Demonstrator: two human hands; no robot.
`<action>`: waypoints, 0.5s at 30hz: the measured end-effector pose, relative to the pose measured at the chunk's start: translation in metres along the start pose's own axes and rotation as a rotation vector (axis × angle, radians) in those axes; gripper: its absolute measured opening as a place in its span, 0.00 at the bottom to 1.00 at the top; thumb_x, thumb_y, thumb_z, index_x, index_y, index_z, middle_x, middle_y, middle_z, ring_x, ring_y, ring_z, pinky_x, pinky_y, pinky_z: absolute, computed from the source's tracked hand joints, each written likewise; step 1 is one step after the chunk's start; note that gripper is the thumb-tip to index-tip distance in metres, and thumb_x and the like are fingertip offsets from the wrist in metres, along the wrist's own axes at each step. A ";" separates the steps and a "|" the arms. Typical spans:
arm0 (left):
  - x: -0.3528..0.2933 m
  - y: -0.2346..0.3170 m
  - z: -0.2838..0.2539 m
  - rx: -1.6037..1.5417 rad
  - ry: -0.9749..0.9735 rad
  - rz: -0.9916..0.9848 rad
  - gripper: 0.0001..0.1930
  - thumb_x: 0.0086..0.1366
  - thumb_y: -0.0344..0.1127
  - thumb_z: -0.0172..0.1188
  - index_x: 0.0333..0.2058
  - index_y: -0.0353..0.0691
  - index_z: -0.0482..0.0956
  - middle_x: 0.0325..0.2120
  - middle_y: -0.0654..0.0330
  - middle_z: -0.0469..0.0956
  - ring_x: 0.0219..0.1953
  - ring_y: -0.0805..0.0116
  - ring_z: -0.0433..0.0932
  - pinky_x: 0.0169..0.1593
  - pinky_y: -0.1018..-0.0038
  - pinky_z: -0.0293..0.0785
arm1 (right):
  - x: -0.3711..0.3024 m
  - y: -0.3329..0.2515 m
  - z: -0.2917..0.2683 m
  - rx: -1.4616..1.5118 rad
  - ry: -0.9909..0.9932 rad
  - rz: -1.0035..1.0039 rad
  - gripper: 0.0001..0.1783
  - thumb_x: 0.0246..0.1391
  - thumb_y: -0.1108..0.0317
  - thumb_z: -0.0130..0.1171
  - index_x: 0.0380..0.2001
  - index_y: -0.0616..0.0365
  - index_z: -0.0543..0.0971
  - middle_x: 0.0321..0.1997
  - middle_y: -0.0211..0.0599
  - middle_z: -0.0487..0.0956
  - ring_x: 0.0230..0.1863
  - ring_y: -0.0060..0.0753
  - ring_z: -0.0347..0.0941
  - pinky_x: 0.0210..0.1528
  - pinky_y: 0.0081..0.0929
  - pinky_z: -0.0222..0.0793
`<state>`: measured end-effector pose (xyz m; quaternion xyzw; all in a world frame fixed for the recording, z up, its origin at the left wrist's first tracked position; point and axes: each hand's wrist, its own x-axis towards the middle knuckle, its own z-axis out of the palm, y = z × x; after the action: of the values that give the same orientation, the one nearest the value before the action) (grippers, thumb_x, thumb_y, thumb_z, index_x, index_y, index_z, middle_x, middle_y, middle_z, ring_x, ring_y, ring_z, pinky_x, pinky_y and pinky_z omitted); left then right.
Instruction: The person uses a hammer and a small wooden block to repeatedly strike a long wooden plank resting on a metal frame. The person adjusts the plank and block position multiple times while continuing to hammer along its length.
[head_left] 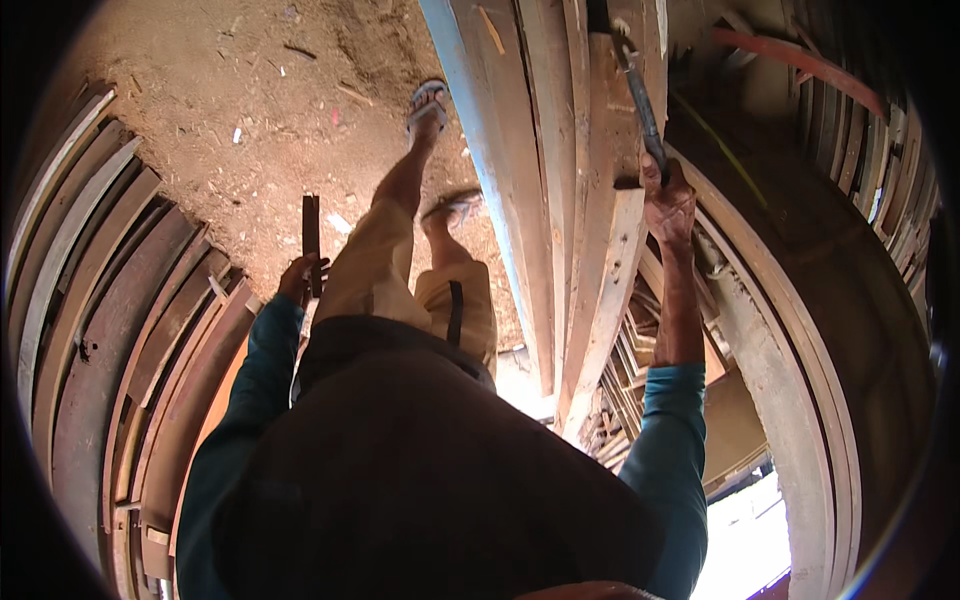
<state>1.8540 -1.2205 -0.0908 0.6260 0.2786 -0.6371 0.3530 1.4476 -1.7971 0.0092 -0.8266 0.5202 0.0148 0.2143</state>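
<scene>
We look down from the head view. Our right hand (668,205) reaches up and forward. Its grip is closed around the low end of a bar (640,95). The bar is long, thin and dark. It runs up and away from the hand, tilted a little to the left. Its far end sits up among the planks (560,200), but we cannot see the tip well.

The planks are long and pale. They lie side by side and stretch away from us, from near our legs to the top of the picture. One plank has a blue edge. The bar lies almost the same way as the planks, right on top of them. The right hand is the hand close to the planks.

Our left hand (300,278) hangs low at our left side, well apart from the planks. Its grip is closed on a short dark stick (312,240) that stands nearly upright. We cannot tell what kind of tool it is.

Below us is the dirt floor (230,90), with small bits of wood on it. Our feet in sandals (428,100) stand there. More curved boards (110,320) are stacked on the left.
</scene>
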 end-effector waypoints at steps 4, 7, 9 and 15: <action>0.018 -0.022 -0.016 -0.065 -0.005 -0.032 0.24 0.65 0.48 0.63 0.52 0.34 0.75 0.42 0.53 0.82 0.44 0.58 0.82 0.48 0.61 0.81 | 0.005 -0.006 -0.005 0.220 0.002 -0.123 0.27 0.63 0.41 0.58 0.36 0.57 0.75 0.23 0.51 0.79 0.28 0.56 0.80 0.30 0.45 0.74; -0.004 -0.007 0.003 0.004 -0.022 -0.032 0.25 0.65 0.48 0.63 0.51 0.33 0.75 0.39 0.53 0.83 0.42 0.60 0.83 0.48 0.64 0.81 | 0.028 0.031 0.008 -0.279 -0.324 0.313 0.28 0.64 0.39 0.54 0.43 0.56 0.78 0.35 0.59 0.83 0.41 0.66 0.80 0.42 0.56 0.75; -0.005 0.011 0.006 0.092 0.018 0.004 0.27 0.65 0.49 0.63 0.52 0.33 0.74 0.42 0.50 0.82 0.44 0.58 0.82 0.49 0.61 0.80 | 0.044 0.074 0.024 -0.043 -0.196 0.239 0.34 0.64 0.35 0.51 0.48 0.59 0.78 0.39 0.60 0.83 0.47 0.68 0.79 0.49 0.55 0.74; -0.005 0.008 0.005 -0.014 0.109 0.023 0.24 0.64 0.48 0.64 0.52 0.37 0.74 0.45 0.53 0.82 0.48 0.57 0.81 0.50 0.58 0.78 | 0.030 -0.060 -0.030 0.748 -0.062 0.306 0.29 0.66 0.53 0.60 0.59 0.65 0.73 0.29 0.38 0.79 0.28 0.22 0.76 0.32 0.25 0.73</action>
<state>1.8568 -1.2288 -0.0853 0.6605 0.2946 -0.5958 0.3492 1.5075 -1.8111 0.0492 -0.6038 0.6001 -0.1187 0.5111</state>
